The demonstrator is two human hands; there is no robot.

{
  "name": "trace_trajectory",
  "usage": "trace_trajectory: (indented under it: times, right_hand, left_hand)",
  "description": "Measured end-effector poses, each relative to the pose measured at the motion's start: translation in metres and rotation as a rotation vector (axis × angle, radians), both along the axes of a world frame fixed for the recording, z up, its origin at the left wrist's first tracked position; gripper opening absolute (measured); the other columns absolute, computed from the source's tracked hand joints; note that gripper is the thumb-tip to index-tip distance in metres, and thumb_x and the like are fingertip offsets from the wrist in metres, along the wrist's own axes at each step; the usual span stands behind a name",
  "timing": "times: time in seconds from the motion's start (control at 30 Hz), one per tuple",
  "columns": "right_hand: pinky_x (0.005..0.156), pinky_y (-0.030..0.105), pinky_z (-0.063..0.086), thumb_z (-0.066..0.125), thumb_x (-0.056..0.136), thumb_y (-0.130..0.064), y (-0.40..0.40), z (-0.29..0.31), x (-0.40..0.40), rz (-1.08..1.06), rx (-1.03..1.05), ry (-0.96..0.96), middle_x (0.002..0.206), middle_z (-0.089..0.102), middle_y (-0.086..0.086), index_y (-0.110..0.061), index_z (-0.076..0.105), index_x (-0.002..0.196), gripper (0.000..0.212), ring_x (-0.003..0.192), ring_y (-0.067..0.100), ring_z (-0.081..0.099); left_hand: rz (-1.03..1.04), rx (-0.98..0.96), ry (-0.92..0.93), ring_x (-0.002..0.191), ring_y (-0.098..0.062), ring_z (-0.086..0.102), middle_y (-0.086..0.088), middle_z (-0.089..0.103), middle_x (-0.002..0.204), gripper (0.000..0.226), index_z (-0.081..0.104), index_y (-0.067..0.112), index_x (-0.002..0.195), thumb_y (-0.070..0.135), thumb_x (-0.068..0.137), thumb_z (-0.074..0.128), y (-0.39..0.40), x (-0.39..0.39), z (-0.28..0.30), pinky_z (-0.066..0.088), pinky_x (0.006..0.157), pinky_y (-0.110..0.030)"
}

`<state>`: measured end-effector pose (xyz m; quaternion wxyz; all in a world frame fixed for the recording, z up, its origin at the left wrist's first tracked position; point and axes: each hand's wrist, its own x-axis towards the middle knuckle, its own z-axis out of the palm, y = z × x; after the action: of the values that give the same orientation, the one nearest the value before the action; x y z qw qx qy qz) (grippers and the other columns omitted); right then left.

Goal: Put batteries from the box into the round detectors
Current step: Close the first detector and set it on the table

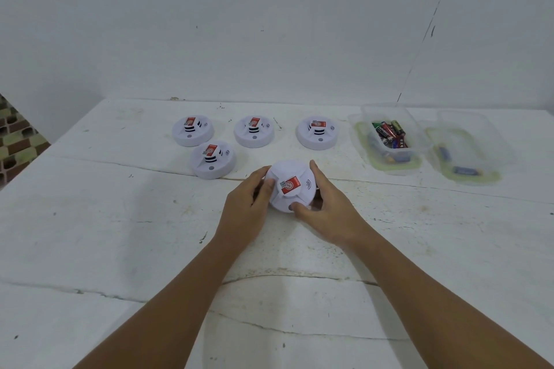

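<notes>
A white round detector with a red sticker on its raised middle is at the table's centre, tilted toward me. My left hand grips its left side, thumb on top. My right hand grips its right side, thumb on the front rim. Several more white round detectors stand behind: the far left detector, the front left detector, the middle detector and the right detector. The clear plastic box at the right holds several batteries.
A second clear container stands right of the box, with two blue batteries inside. The white table has cracks across it and ends at a white wall behind. A patterned floor shows past the table's left edge.
</notes>
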<state>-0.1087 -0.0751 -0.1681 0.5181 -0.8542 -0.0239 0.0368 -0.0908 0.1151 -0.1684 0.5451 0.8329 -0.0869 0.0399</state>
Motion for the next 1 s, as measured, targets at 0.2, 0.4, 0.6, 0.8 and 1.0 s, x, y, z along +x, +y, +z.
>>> trace_trajectory:
  times: [0.2,0.4,0.6,0.8,1.0]
  right_hand:
    - [0.108,0.024,0.048,0.075,0.09,-0.028,-0.0018,-0.0004,-0.0003,0.006,0.026,0.016,0.151,0.051,-0.016,-0.03,0.009,0.166,0.1,0.131,0.003,0.055]
    - [0.107,0.026,0.05,0.076,0.09,-0.026,-0.0028,-0.0011,-0.0001,-0.005,0.04,0.021,0.148,0.052,-0.017,-0.032,0.01,0.166,0.1,0.127,0.001,0.057]
    - [0.109,0.027,0.049,0.077,0.09,-0.026,-0.0026,0.0012,0.0009,-0.008,0.042,0.022,0.148,0.051,-0.019,-0.031,0.01,0.166,0.102,0.127,-0.001,0.056]
    - [0.107,0.025,0.049,0.078,0.089,-0.026,-0.0026,0.001,0.001,-0.011,0.043,0.033,0.15,0.051,-0.017,-0.031,0.011,0.166,0.102,0.128,0.001,0.056]
    - [0.109,0.029,0.049,0.078,0.088,-0.028,-0.002,0.0022,0.0013,-0.005,0.026,0.028,0.149,0.052,-0.016,-0.03,0.011,0.166,0.103,0.129,0.003,0.056]
  left_hand:
    - [-0.002,-0.004,-0.003,0.116,0.007,0.062,0.018,0.071,0.125,0.035,0.061,0.028,0.142,0.033,0.11,0.048,0.0001,-0.0009,-0.0011,0.047,0.089,-0.006]
    - [-0.005,-0.016,-0.008,0.113,0.008,0.063,0.021,0.072,0.119,0.033,0.063,0.029,0.139,0.032,0.11,0.049,-0.0006,-0.0019,-0.001,0.049,0.088,-0.008]
    - [-0.009,-0.009,-0.016,0.112,0.008,0.063,0.021,0.072,0.119,0.032,0.063,0.029,0.138,0.031,0.11,0.049,-0.0009,-0.0008,0.0008,0.05,0.089,-0.01]
    - [-0.012,0.008,0.003,0.116,0.003,0.063,0.014,0.071,0.126,0.036,0.06,0.026,0.142,0.034,0.109,0.048,-0.0001,0.001,-0.0017,0.05,0.092,-0.009]
    - [-0.006,0.022,-0.004,0.114,0.005,0.062,0.016,0.071,0.125,0.035,0.061,0.027,0.142,0.033,0.11,0.048,-0.0002,0.0011,-0.0009,0.051,0.091,-0.01]
